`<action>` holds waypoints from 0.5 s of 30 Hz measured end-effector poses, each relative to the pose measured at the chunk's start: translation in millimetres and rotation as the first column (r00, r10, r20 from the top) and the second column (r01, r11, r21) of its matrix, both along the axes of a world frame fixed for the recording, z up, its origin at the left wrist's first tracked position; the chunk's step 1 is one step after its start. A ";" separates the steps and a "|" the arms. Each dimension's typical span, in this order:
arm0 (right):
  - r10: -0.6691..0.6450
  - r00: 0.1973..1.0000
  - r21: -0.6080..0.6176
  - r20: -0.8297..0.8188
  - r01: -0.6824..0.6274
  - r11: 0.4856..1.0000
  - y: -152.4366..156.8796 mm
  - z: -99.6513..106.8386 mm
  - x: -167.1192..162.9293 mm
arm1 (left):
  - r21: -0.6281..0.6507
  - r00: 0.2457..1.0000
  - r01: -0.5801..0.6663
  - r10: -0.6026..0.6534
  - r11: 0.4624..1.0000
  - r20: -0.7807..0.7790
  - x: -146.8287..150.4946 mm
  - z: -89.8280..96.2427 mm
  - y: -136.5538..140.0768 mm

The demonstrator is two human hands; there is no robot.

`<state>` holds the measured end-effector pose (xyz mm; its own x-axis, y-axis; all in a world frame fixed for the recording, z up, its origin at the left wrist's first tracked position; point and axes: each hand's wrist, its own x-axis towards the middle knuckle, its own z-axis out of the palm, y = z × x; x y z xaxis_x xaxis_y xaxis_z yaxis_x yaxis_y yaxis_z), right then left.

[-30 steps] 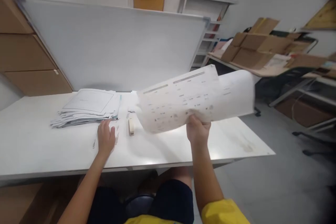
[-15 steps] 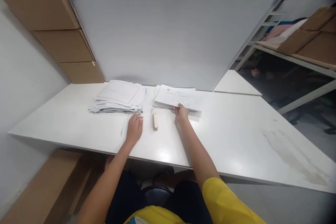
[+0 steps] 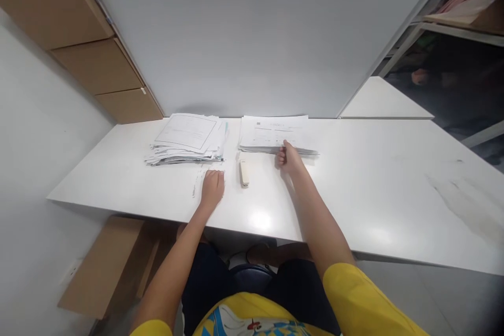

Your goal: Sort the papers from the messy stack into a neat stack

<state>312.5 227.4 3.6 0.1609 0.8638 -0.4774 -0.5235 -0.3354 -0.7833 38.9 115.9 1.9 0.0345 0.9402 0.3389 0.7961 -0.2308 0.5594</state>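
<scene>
Two stacks of printed paper lie on the white table. The left stack (image 3: 187,134) is uneven, with sheets jutting out. The right stack (image 3: 271,131) looks straighter along its edges. At the front edge of the right stack, my right hand (image 3: 290,157) has its thumb over the top sheet and its fingers curled below, pinching the paper edge. My left hand (image 3: 213,188) rests on the table in front of the left stack, fingers curled in and nothing visible in them. Between my hands lies a small cream stapler (image 3: 244,174), touched by neither.
A large whiteboard (image 3: 252,37) stands upright along the table's back edge. Cardboard boxes (image 3: 84,58) are stacked at the left, and an open carton (image 3: 102,268) sits below the table (image 3: 354,194). A metal shelf (image 3: 464,29) stands at the right.
The right stack has gone from skewed to straighter, with my right hand still at its front edge. My left hand's fingers have curled in. The view has tilted down.
</scene>
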 end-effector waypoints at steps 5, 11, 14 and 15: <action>-0.001 0.999 0.029 0.050 -0.001 1.000 -11.0 -1.5 34.5 | 0.002 1.000 0.013 -0.013 1.000 -0.029 2.6 0.1 -1.1; 0.096 0.939 0.020 0.330 -0.108 0.994 -13.2 -3.5 56.0 | -0.032 0.999 0.020 -0.021 0.999 -0.024 4.3 -2.0 1.2; 0.093 0.869 0.062 0.486 -0.141 0.988 -15.6 -1.8 45.8 | -0.033 1.000 0.020 -0.021 0.999 -0.018 4.1 -3.5 2.0; 0.087 0.855 0.079 0.511 -0.148 0.986 -16.2 -1.3 41.1 | -0.030 1.000 0.023 -0.024 0.999 -0.018 4.1 -3.9 2.1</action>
